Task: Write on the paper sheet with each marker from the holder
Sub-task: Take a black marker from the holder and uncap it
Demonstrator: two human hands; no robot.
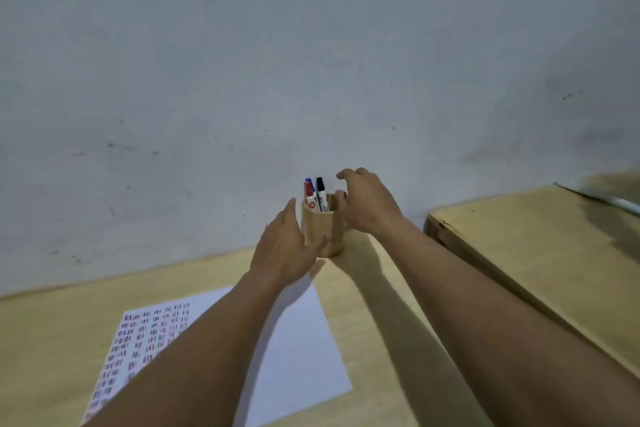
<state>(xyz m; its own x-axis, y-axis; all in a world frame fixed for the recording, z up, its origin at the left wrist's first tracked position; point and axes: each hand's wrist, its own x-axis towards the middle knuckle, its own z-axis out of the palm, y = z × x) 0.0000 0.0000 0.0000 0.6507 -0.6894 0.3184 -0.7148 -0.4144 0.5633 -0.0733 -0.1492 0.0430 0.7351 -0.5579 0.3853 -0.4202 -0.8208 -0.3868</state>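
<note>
Your left hand (284, 246) sits at the left side of the wooden holder (323, 230), fingers (317, 246) spread open w/ tips touching its lower wall, nothing gripped. Your right hand (367, 203) is at the holder's right rim, fingers curled loosely over the top but open, not closed on anything. Holder stands upright on the bench (388, 288), close to the grey wall (311, 45). 3 markers stand in it, caps up: red marker (309, 194) in front, blue marker (309, 181) just behind it, black marker (321, 194) to their right. Paper sheet (294, 340) lies flat on the bench nearer you, left of centre, partly under your left forearm; its left half carries rows of red and dark marks, right half blank. A second wooden surface (519, 246) sits to the right.
</note>
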